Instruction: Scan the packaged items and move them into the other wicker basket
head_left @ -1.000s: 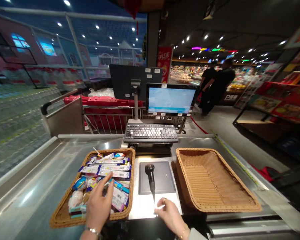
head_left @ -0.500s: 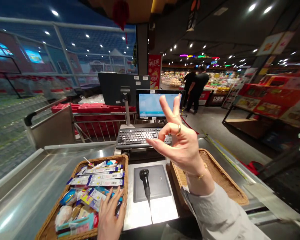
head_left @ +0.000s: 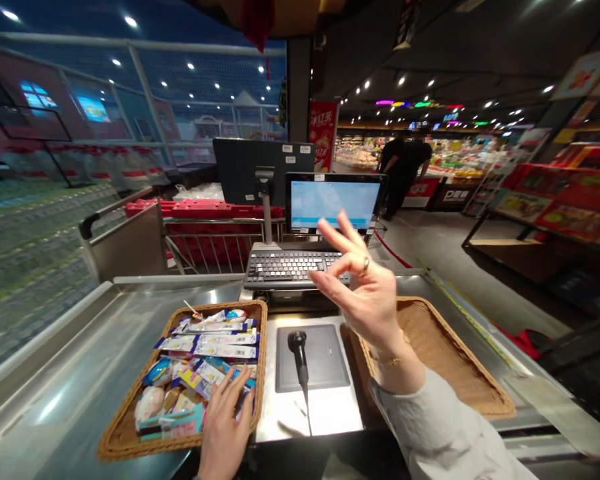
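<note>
My left hand (head_left: 227, 420) lies with its fingers spread over the near right corner of a wicker basket (head_left: 264, 333), touching the snack packets (head_left: 200, 380) there. Long thin wrapped sticks (head_left: 225, 345), a blue egg-shaped item (head_left: 157, 372) and a lollipop (head_left: 193, 310) are in the same basket. Raised in front of the keyboard (head_left: 293, 268), my right hand (head_left: 367, 300) pinches thumb and index finger into a ring, other fingers stretched upward. Nothing shows in it. A black barcode scanner (head_left: 300, 357) rests on a grey pad (head_left: 333, 353) between the baskets.
A second wicker basket (head_left: 450, 353) stands at the right, partly behind my right forearm. Behind the metal counter (head_left: 60, 373) are a lit screen (head_left: 333, 200) and a dark monitor (head_left: 240, 173). Two people (head_left: 407, 167) stand in the aisle, with display shelves (head_left: 555, 200) to the right.
The view has shifted a little, so the counter items appear further right. My right hand has lowered slightly and keeps its ring shape. My left hand stays on the packets.
</note>
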Tool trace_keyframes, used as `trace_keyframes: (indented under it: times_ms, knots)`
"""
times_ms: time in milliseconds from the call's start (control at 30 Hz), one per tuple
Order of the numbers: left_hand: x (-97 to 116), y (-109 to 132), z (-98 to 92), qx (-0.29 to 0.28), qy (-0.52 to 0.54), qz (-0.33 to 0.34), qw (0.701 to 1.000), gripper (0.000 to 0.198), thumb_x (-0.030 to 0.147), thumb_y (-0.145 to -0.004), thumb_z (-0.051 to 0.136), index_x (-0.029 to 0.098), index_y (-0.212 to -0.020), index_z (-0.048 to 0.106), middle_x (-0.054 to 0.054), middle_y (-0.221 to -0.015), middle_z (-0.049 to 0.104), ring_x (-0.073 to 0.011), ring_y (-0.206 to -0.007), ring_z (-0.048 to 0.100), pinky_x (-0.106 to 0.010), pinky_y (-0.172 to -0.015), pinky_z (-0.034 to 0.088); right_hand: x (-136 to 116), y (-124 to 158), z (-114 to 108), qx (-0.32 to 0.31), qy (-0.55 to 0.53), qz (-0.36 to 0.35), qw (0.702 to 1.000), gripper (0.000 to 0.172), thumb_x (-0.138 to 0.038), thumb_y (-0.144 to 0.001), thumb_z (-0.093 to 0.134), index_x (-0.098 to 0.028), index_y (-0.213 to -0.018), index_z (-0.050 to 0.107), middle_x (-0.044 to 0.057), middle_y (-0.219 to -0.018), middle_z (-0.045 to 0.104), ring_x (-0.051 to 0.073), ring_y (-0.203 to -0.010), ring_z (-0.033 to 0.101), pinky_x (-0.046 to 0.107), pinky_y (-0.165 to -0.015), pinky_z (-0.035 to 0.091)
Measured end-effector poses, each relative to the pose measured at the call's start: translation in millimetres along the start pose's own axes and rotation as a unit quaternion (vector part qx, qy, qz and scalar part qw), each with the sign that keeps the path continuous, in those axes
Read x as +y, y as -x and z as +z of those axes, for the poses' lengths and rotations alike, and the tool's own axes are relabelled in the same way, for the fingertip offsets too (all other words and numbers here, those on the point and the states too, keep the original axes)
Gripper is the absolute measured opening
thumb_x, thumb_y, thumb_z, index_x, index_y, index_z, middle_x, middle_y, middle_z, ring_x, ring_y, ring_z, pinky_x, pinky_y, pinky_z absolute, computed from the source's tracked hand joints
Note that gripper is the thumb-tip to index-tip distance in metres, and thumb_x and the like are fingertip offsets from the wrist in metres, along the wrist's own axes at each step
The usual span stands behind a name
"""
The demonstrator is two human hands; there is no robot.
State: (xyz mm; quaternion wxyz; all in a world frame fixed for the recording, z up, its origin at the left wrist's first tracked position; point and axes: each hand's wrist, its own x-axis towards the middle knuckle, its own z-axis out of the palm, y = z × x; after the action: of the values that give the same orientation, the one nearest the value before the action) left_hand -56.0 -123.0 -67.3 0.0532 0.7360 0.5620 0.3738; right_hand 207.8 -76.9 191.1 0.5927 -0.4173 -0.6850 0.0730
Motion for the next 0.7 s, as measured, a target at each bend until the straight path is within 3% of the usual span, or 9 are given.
trace_keyframes:
  times_ms: [67,100,167,233,367,433,533,700]
  knots:
    - [1.8,-1.4,-5.1,0.008,0.009,-0.013,1.000,0.037,0.037,-0.090,0.050,0.023,-0.122,0.062,-0.009,-0.122,0.065,-0.0265,-0.120,0.055,-0.047,-0.100,0.048,49.2,32.4,22.0,-0.060,0.020,0.156,0.986,0.035,-0.052,-0.085,0.054,-0.019,-0.075,0.061,0.003,-0.119,0.067,0.025,-0.122,0.054,0.055,-0.115,0.019]
    - [1.8,-1.5,-7.7,0.011,0.014,-0.019,1.000,0.036,0.038,-0.090,0.049,0.023,-0.120,0.063,-0.010,-0.119,0.067,-0.0255,-0.115,0.058,-0.045,-0.098,0.050,73.7,52.9,34.3,-0.115,0.056,0.262,0.957,0.038,-0.056,-0.085,0.051,-0.020,-0.081,0.064,0.003,-0.112,0.070,0.021,-0.114,0.060,0.047,-0.114,0.026]
    - [-0.3,-0.6,-13.4,0.012,0.015,-0.029,0.999,0.036,0.038,-0.090,0.050,0.021,-0.118,0.065,-0.010,-0.112,0.069,-0.0237,-0.106,0.062,-0.041,-0.092,0.053,116.4,98.8,58.8,-0.160,0.095,0.346,0.920,0.041,-0.056,-0.084,0.050,-0.018,-0.089,0.066,0.008,-0.102,0.072,0.022,-0.101,0.065,0.039,-0.101,0.042]
    - [-5.2,0.7,-20.2,0.012,0.006,-0.035,0.999,0.036,0.039,-0.090,0.051,0.021,-0.117,0.065,-0.009,-0.108,0.069,-0.0228,-0.102,0.062,-0.039,-0.089,0.053,146.7,144.2,81.2,-0.197,0.138,0.399,0.885,0.040,-0.050,-0.079,0.059,-0.015,-0.098,0.066,0.013,-0.106,0.070,0.024,-0.104,0.063,0.035,-0.094,0.045]
    - [-19.9,-3.9,-39.3,0.033,-0.030,-0.026,0.999,0.037,0.038,-0.090,0.051,0.021,-0.121,0.063,-0.008,-0.109,0.070,-0.0223,-0.100,0.061,-0.037,-0.089,0.051,176.2,208.0,117.3,-0.262,0.226,0.458,0.819,0.050,-0.043,-0.077,0.064,-0.010,-0.115,0.060,0.019,-0.118,0.063,0.028,-0.115,0.056,0.040,-0.097,0.042]
    - [-27.7,-12.4,-50.9,0.046,-0.062,-0.012,0.997,0.038,0.038,-0.090,0.051,0.020,-0.123,0.062,-0.008,-0.109,0.070,-0.0229,-0.100,0.060,-0.038,-0.091,0.050,183.7,223.4,131.2,-0.286,0.259,0.469,0.794,0.053,-0.047,-0.079,0.063,-0.014,-0.121,0.056,0.013,-0.122,0.060,0.026,-0.115,0.054,0.045,-0.097,0.042]
    - [-39.1,-32.7,-66.3,0.054,-0.131,-0.007,0.990,0.040,0.038,-0.089,0.053,0.020,-0.123,0.062,-0.009,-0.107,0.071,-0.0247,-0.102,0.057,-0.039,-0.092,0.046,192.5,232.7,146.1,-0.302,0.303,0.466,0.775,0.060,-0.052,-0.079,0.059,-0.013,-0.125,0.054,0.017,-0.125,0.056,0.033,-0.120,0.048,0.046,-0.095,0.041]
    - [-57.5,-75.0,-75.5,-0.060,-0.229,0.014,0.972,0.039,0.045,-0.081,0.064,0.031,-0.118,0.066,-0.004,-0.133,0.060,-0.0333,-0.120,0.045,-0.051,-0.100,0.034,200.4,233.9,156.7,-0.319,0.345,0.449,0.760,0.052,-0.053,-0.084,0.055,-0.016,-0.121,0.055,0.014,-0.125,0.055,0.030,-0.119,0.048,0.047,-0.095,0.043]
